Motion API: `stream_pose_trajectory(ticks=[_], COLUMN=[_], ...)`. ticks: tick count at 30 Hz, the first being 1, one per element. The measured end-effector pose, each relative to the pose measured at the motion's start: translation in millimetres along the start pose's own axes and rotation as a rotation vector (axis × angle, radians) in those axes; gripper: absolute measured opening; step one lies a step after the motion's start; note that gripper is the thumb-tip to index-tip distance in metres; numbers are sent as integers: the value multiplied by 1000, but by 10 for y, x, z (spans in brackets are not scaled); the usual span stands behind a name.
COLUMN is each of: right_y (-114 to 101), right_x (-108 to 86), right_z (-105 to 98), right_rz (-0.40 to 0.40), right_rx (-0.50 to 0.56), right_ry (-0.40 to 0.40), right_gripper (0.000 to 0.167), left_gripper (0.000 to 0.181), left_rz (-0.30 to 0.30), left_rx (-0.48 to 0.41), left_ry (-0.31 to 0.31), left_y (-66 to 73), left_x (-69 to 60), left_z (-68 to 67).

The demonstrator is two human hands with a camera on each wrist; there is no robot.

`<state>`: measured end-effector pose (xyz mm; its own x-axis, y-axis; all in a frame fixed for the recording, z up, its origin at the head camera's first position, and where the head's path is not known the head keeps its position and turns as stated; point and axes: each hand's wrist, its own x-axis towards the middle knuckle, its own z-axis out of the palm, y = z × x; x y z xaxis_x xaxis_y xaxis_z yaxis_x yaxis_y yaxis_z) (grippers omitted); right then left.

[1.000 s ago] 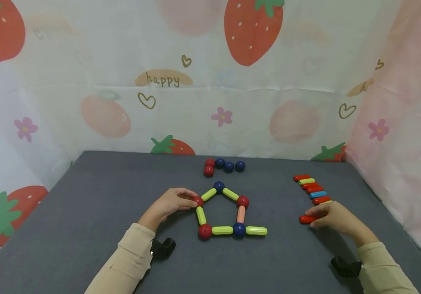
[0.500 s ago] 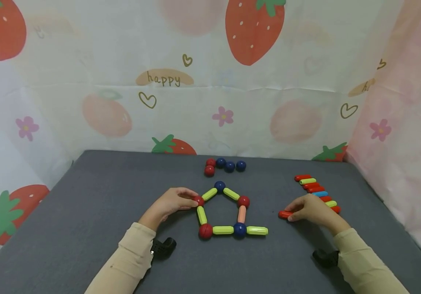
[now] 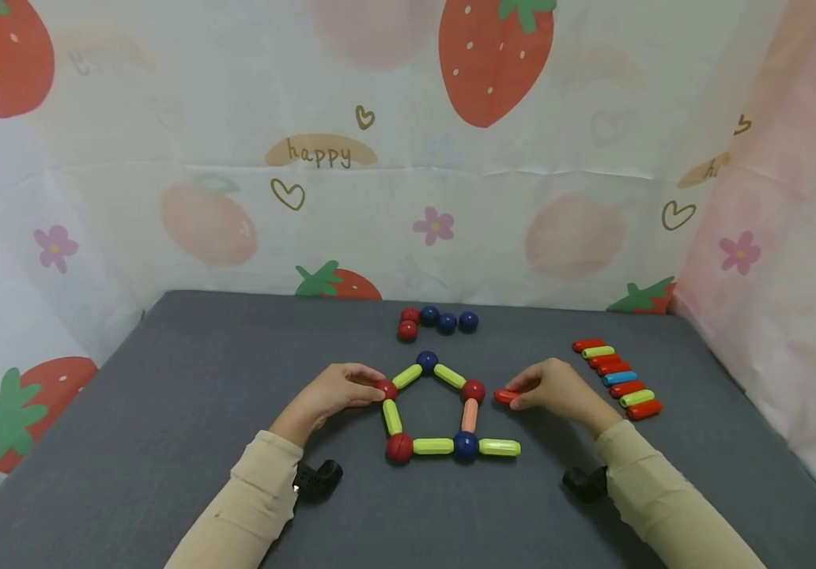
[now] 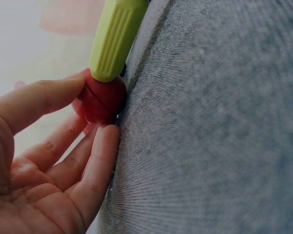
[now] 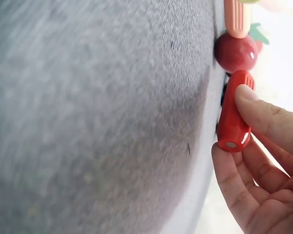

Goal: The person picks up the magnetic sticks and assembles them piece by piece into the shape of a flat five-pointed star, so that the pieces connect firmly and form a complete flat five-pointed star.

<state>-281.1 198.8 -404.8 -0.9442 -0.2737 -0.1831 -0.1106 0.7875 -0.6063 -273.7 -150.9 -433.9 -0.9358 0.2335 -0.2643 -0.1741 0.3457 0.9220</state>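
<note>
Red rod (image 3: 507, 396): in the head view, we locate it just right of the right red ball (image 3: 474, 390), with a narrow gap between the two. The right hand (image 3: 553, 387) is clamped on it, pinching it between thumb and fingers. The left hand (image 3: 340, 387) grips the left red ball (image 3: 386, 390) at the opposite corner of a five-sided frame (image 3: 432, 446) lying on the grey table (image 3: 451, 521). We count two blue balls and three red balls at the frame's corners. Four sides are yellow-green rods; the fifth is a salmon rod (image 3: 470, 415). A further yellow-green rod (image 3: 499, 448) extends rightward from the lower blue ball (image 3: 465, 446). Behind the frame we find five loose balls (image 3: 447, 323), two red and three blue. Well to the right, eight spare rods (image 3: 620, 379) form a slanting row: red, yellow-green and one blue.

In the left wrist view, we see the thumb on one side of the left red ball and fingertips on the other. A ribbed yellow-green rod meets the ball.

In the right wrist view, we see the thumb laid along the red rod and fingers behind it. The near end face carries a grey disc. The far end points at the right red ball; we cannot confirm contact here. The salmon rod adjoins that ball's far side.
</note>
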Motion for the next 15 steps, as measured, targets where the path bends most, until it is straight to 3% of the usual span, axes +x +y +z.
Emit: stream_pose_trajectory(ticks=[8, 15], right_y=[-93, -137], right_x=[63, 128], right_z=[36, 40], right_rz=[-13, 32], right_rx=[8, 25], right_ry=[-5, -55], right_gripper=[20, 26], left_gripper=[32, 34], left_rz=[-6, -6], left_rx=[-1, 29], left_ry=[13, 15], left_y=[9, 38], left_x=[8, -21], left_z=[16, 8])
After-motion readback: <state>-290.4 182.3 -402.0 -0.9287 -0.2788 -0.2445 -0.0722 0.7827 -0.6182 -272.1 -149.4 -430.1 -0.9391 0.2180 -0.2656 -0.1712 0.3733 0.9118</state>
